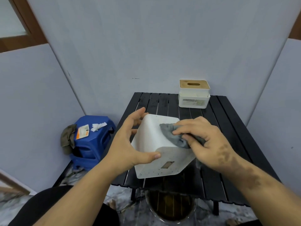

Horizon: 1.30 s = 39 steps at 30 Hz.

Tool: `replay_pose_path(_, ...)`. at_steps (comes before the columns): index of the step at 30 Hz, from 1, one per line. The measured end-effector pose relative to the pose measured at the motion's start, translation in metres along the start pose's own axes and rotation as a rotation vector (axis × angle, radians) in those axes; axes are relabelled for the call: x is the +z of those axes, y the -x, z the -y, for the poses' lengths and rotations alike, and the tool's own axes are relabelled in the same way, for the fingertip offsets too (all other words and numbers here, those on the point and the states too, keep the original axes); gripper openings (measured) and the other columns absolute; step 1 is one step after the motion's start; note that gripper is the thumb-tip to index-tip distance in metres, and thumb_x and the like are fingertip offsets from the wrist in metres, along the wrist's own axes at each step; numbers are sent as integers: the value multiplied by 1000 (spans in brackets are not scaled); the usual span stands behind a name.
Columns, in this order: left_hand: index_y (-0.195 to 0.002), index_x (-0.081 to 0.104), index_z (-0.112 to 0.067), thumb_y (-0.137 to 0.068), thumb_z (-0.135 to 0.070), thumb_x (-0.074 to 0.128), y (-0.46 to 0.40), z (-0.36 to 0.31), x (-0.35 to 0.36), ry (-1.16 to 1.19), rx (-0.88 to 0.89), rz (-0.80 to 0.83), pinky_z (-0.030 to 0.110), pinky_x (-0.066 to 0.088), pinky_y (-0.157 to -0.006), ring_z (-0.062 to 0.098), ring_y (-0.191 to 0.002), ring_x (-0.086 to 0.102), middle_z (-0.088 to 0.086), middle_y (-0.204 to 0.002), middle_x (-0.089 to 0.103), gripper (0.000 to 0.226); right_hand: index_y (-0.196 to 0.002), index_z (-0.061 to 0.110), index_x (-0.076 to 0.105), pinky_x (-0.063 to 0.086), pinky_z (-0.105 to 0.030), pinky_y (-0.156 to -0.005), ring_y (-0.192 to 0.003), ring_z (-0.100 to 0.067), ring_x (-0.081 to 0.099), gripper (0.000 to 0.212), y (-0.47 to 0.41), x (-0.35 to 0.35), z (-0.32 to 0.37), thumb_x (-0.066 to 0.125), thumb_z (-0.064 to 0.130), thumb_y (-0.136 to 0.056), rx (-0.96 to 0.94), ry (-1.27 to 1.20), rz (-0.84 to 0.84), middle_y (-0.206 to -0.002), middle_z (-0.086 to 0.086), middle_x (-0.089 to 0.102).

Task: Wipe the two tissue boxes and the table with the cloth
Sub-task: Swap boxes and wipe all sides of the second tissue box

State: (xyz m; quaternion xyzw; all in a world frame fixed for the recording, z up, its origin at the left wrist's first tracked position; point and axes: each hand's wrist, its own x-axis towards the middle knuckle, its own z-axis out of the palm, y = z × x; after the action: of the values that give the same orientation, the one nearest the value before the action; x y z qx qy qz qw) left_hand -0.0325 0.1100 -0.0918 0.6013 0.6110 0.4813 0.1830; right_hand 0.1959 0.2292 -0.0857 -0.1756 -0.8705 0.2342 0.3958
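From the head view, the left hand holds a white speckled tissue box tilted above the black slatted tabletop, its grip wide around the box's left side: the thumb lies along the near bottom edge and the fingers curl behind the far edge. Just to the right of that grip, the right hand presses a grey cloth onto the box's upturned face, the fingers bunched down on the cloth with a fold of it pinched under them. A small rectangular cut-out shows in the box's near face, below both hands. Beyond the right hand, at the far edge of the tabletop, stands the second tissue box, white with a wooden slotted lid, upright and well apart from either grip. Left of the left hand, off the tabletop, a blue plastic stool carries a small packet, a crumpled tissue and a drab rag draped over its side. A round bin sits on the floor below the tabletop's near edge.
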Motion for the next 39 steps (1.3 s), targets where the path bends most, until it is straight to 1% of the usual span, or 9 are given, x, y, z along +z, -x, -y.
replay_pose_path(2, -152, 36, -50, -52, -50, 92, 3, -4, 3, 8, -3, -7, 44, 47, -110, 11, -137, 49, -21, -151, 47, 115, -97, 41, 71, 46, -40, -102, -112, -6, 56, 45, 0, -14, -21, 63, -3, -88, 192, 15, -76, -109, 34, 64)
replay_pose_path(4, -149, 37, -54, -51, -51, 92, 5, -7, 6, 11, -3, -17, 41, 47, -110, 8, -134, 50, -24, -150, 46, 113, -94, 42, 70, 46, -39, -101, -108, -6, 56, 47, -3, -12, -18, 63, -4, -87, 233, 70, -118, -105, 40, 62)
replay_pose_path(9, -153, 37, -47, -51, -45, 94, 7, -11, 10, 10, 38, 1, 36, 47, -109, 12, -134, 53, -19, -152, 48, 118, -101, 21, 76, 45, -26, -92, -102, -19, 57, 27, -10, 11, 30, 62, 5, -84, -57, 10, -71, -113, 18, 67)
replay_pose_path(15, -154, 35, -49, -51, -47, 93, 9, -19, 13, 7, 36, -6, 45, 41, -116, 5, -140, 45, -24, -152, 46, 118, -99, 38, 72, 48, -45, -97, -108, -15, 56, 43, -4, -10, -21, 65, -3, -85, 226, 78, -170, -110, 28, 66)
replay_pose_path(21, -156, 33, -46, -52, -39, 97, 10, -21, 15, 7, 54, 19, 52, 39, -118, 16, -141, 49, -19, -154, 48, 122, -103, 24, 75, 46, -24, -92, -102, -19, 56, 29, -13, 9, 28, 63, 4, -85, -42, -30, -107, -115, 18, 67)
replay_pose_path(26, -154, 28, -49, -52, -42, 95, 12, -26, 18, 8, 70, 17, 43, 38, -117, 9, -141, 46, -23, -152, 46, 122, -97, 47, 67, 47, -40, -102, -109, -13, 56, 49, -9, -13, -20, 62, -1, -88, 275, 10, -185, -103, 37, 63)
replay_pose_path(29, -156, 25, -48, -51, -44, 94, 13, -25, 19, 8, 80, 33, 38, 41, -115, 10, -139, 48, -22, -151, 46, 125, -103, 32, 73, 45, -30, -101, -109, -16, 54, 40, -11, 1, 5, 63, -3, -87, 151, 28, -204, -114, 26, 64)
replay_pose_path(33, -156, 28, -48, -51, -41, 98, 12, -22, 17, 8, 66, 26, 49, 40, -118, 15, -143, 46, -16, -155, 46, 127, -111, 28, 73, 44, -24, -97, -107, -21, 54, 31, -11, 5, 24, 64, 8, -88, -44, -66, -78, -123, 21, 65)
replay_pose_path(39, -151, 35, -48, -52, -44, 94, 11, -21, 15, -15, 51, -1, 40, 40, -116, 2, -140, 44, -28, -151, 46, 115, -105, 47, 67, 44, -32, -105, -116, -6, 52, 44, -2, -17, -19, 66, 6, -89, 232, -28, -111, -117, 35, 62)
